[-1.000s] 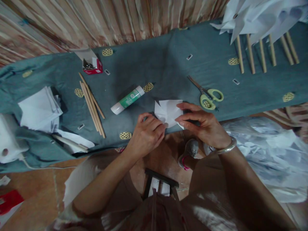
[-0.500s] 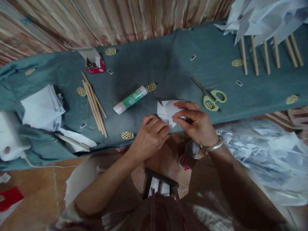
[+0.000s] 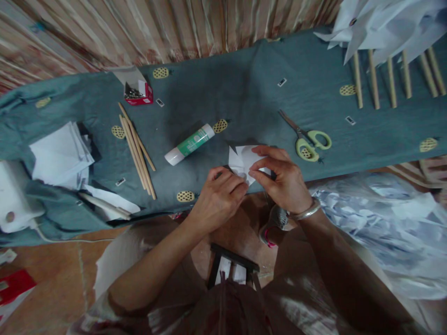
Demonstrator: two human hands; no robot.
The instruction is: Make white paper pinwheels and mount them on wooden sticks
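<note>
Both hands meet at the near edge of the counter, about midway along it. The left hand (image 3: pixel 220 197) has its fingers curled in tight, pinching the near corner of a folded white paper (image 3: pixel 240 157). The right hand (image 3: pixel 279 179), a silver bangle (image 3: pixel 306 212) on its wrist, pinches the same piece from the other side, thumb and forefinger closed on a flap. The paper is partly hidden under the fingers, its pointed flaps poking out toward the far edge; I cannot tell whether it lies on the teal cloth (image 3: pixel 244 93) or is lifted just off it. Just beyond the left hand a glue stick (image 3: pixel 190 143) lies on its side, green label up. Beyond the right hand, yellow-handled scissors (image 3: pixel 307 139) lie flat, blades shut. Further toward the left end, a bundle of thin wooden sticks (image 3: pixel 137 150) lies slantwise, with a small red box (image 3: pixel 138 90) near the far edge and a stack of white sheets (image 3: pixel 61 153) by the left end. At the far right corner, white paper pinwheels (image 3: pixel 384 23) on wooden sticks lie in a row.
</note>
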